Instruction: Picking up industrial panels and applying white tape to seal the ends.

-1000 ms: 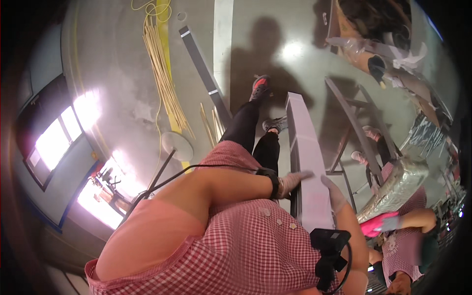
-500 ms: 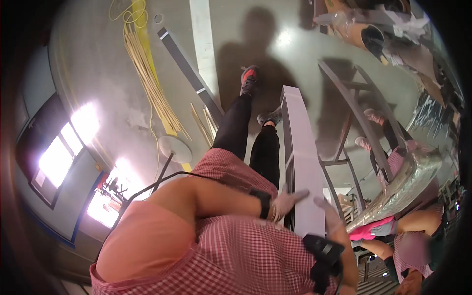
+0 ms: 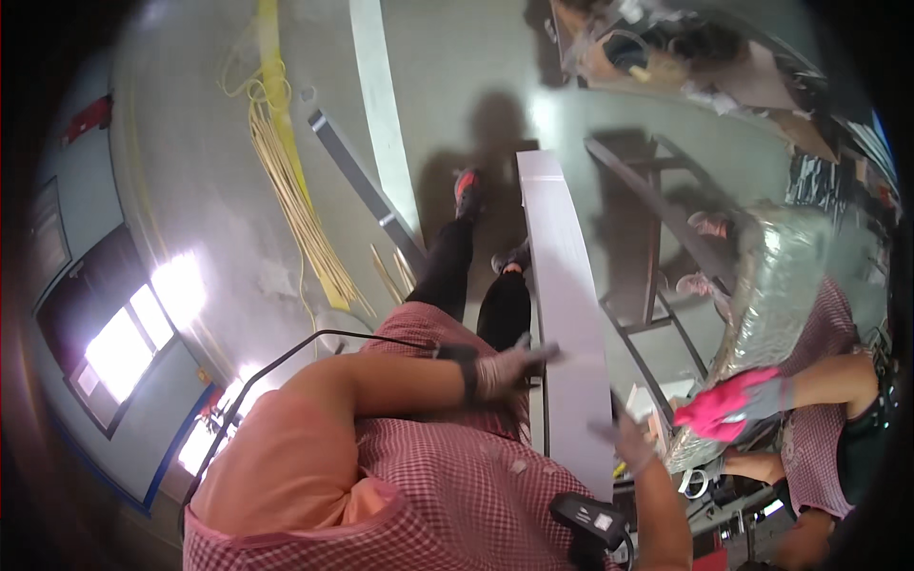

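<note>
A long, narrow pale panel (image 3: 568,276) slants from the floor near my feet up to my waist. Whether it is one piece or a stack I cannot tell. On its left edge is my gloved left hand (image 3: 511,369), closed against it with fingers reaching onto the top face. Lower down, my gloved right hand (image 3: 632,443) grips the right edge, its fingers partly blurred. The panel's near end lies close to my checked apron (image 3: 428,466), beside a black device (image 3: 588,519) at my chest.
At the right, a co-worker's pink-gloved hand (image 3: 728,404) touches a shiny plastic-wrapped package (image 3: 776,295). A dark metal frame (image 3: 657,200) stands beyond my panel. Thin wooden strips (image 3: 295,209) and a dark grey bar (image 3: 362,181) lie on the floor. Cartons and scraps (image 3: 666,62) fill the far right.
My view has shifted, and the panel shows farther left. My left hand has slid along its edge, away from me. The co-worker's wrapped package stands more upright, with the pink glove raised.
</note>
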A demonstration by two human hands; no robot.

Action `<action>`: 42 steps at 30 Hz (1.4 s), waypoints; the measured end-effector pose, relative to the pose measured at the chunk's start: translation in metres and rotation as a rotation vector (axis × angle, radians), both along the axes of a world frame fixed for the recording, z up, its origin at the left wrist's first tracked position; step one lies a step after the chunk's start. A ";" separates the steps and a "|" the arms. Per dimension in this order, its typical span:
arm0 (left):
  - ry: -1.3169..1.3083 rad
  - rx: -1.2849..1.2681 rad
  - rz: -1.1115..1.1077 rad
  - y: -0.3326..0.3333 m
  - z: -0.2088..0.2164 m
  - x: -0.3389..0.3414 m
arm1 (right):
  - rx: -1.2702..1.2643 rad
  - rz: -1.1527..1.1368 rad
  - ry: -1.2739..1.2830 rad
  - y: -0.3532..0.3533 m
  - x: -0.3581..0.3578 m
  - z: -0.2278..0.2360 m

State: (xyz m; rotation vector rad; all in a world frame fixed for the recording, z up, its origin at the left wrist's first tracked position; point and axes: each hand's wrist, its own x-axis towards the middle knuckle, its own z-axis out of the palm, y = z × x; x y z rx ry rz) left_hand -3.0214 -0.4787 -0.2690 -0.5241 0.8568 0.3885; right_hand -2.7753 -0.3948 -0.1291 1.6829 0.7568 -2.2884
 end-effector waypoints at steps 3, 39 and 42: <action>0.093 0.156 0.090 0.133 0.055 -0.067 | 0.259 0.180 0.167 -0.075 0.041 0.071; 0.028 0.846 0.532 0.714 0.175 -0.002 | 0.255 -0.407 -0.132 0.227 0.062 0.247; 0.006 0.798 0.598 0.735 0.194 -0.020 | 0.225 -0.272 -0.177 0.267 0.067 0.246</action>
